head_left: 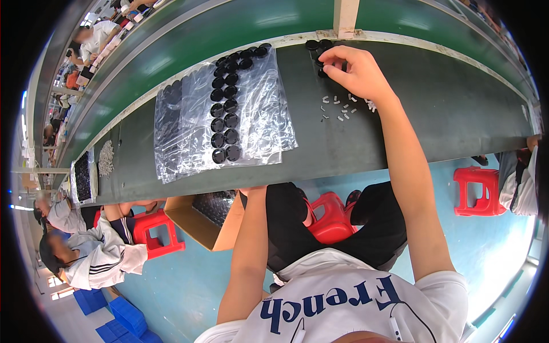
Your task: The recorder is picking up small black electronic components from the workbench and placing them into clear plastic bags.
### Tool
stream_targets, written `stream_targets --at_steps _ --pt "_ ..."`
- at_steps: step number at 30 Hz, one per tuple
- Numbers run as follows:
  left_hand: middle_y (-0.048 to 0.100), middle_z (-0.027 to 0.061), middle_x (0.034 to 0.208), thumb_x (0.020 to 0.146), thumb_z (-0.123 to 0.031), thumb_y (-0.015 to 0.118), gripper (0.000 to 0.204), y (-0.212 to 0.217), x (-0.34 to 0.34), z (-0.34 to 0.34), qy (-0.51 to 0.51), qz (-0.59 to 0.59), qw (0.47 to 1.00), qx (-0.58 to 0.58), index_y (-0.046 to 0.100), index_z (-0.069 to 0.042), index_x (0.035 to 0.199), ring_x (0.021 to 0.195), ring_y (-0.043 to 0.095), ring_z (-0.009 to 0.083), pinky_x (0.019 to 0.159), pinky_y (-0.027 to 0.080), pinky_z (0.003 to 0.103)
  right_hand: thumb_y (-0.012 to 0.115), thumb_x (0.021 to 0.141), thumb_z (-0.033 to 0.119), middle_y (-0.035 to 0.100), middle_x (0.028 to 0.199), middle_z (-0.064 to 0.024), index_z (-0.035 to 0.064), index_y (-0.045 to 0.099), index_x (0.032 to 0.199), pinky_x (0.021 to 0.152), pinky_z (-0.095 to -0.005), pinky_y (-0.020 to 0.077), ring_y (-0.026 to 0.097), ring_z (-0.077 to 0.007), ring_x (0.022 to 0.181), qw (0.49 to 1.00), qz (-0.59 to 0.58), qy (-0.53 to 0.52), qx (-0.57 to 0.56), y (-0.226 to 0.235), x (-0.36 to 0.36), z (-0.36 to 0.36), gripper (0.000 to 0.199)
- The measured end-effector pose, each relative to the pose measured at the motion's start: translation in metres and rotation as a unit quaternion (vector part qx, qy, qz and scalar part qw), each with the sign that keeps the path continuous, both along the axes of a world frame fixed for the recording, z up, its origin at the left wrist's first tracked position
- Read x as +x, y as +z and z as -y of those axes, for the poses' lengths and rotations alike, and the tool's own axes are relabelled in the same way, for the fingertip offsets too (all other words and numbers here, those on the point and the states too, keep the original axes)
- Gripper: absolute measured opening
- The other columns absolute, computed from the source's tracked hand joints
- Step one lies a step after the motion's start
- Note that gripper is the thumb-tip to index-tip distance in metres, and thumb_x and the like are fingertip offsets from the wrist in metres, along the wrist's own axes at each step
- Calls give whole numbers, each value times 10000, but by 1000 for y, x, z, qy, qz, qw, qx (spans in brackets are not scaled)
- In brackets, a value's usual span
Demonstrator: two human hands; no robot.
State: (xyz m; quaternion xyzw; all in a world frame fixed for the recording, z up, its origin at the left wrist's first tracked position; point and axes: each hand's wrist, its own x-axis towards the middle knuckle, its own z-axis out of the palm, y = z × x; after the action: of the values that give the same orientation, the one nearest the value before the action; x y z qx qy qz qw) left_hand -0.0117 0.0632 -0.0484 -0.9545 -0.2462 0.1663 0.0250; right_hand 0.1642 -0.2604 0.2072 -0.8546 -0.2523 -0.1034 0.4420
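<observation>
My right hand [355, 70] reaches to the far side of the dark green tabletop, fingers curled and closed on a black round cap that they partly cover. Beside the fingertips lie a few more black round caps [312, 44]. My left hand [253, 190] is at the near table edge, its fingers hidden below it. To the left, black round caps [230, 122] stand in two columns on clear plastic bags [266, 128], with a looser cluster at the far end. Small white plastic pieces [345, 107] are scattered just nearer than my right hand.
A heap of small pale pieces [106, 159] and a bag of dark parts [83, 177] are at the table's left end. Below the edge, an open cardboard box [226, 234] holds bagged parts. Red stools [479, 191] and other people sit on both sides.
</observation>
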Motion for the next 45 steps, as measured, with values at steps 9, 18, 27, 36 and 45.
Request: stream_targets --at_steps 9,18,27,36,45 --pt "423 154 1603 948 -660 503 756 11 3 8 4 -10 1000 -25 517 -152 1508 1478 385 373 1166 339 579 686 888 117 699 882 -13 61 753 1074 637 -259 466 593 -103 740 1000 1 5 13 -1 0 3 206" --pt "439 124 1602 985 -622 464 713 17 11 19 10 -42 998 -38 513 -151 1517 1485 393 330 1208 307 519 715 895 88 692 906 -18 53 749 1055 667 -263 495 609 -100 756 999 -35 17 33 -7 -1 8 167" --pt "404 121 1626 994 -630 442 731 -59 3 -9 -20 39 999 17 471 -151 1544 1509 357 327 1231 273 512 720 914 101 685 921 -19 56 748 1041 682 -271 509 618 -108 767 999 -24 32 29 -7 0 2 138" --pt "403 112 1629 998 -640 412 733 -91 -5 -29 -18 0 999 38 486 -146 1535 1514 348 324 1238 255 515 706 917 103 690 930 -25 55 746 1052 695 -278 517 621 -113 764 999 -22 34 25 -5 2 -3 149" --pt "404 115 1628 984 -659 424 755 -79 -2 -21 3 35 999 18 488 -146 1535 1514 347 328 1239 250 512 681 923 155 715 920 -60 48 746 1080 751 -312 543 656 -154 798 998 -39 3 39 -3 3 2 201"
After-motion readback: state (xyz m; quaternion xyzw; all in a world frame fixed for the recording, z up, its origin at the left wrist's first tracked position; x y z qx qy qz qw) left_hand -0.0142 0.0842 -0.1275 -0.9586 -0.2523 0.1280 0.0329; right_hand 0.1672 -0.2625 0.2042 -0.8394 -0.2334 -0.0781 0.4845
